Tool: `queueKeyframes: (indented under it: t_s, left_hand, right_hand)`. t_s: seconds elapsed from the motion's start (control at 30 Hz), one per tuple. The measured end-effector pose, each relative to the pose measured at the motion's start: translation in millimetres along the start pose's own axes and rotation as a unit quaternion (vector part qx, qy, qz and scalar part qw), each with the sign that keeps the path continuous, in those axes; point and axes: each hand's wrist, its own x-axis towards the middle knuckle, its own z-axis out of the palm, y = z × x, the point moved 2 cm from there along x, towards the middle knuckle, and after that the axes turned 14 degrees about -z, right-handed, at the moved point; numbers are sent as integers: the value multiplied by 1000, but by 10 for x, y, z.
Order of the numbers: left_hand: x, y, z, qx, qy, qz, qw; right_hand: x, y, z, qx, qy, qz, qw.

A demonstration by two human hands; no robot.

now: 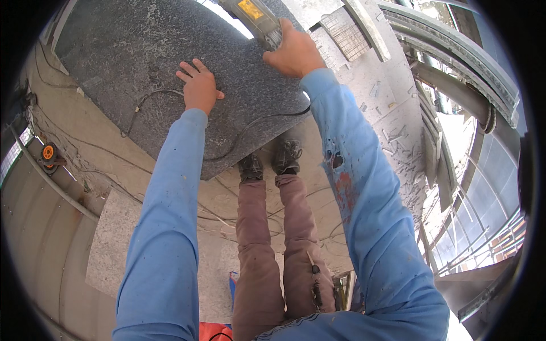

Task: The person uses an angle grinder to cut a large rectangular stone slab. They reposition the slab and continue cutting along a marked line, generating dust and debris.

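My right hand (297, 52) grips a grey power tool (250, 20) with a yellow label, at the far edge of a dark speckled stone slab (131, 45). The tool's working end is cut off by the top of the view, so its exact kind cannot be made out. My left hand (200, 88) presses flat on the slab with its fingers spread, holding nothing. A black cable (239, 133) runs over the slab's near part, below my hands. My shoes (285, 153) stand at the slab's near corner.
Stone offcuts (398, 139) litter the pale surface at right, with a ribbed tile piece (345, 37) farther back. Long slabs and metal rails (455, 51) lie beyond. Loose cables (108, 145) cross the dusty floor at left, near an orange wheel (49, 152).
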Motion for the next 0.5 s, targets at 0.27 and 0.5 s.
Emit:
queueKeyframes:
  t_s: [0.27, 0.5]
  left_hand:
    - [-10, 13, -29, -1, 4, 3, 1000]
    - [-11, 4, -36, -5, -6, 1, 1000]
  right_hand:
    - [133, 35, 77, -14, 0, 5, 1000]
    - [211, -25, 49, -17, -7, 1, 1000]
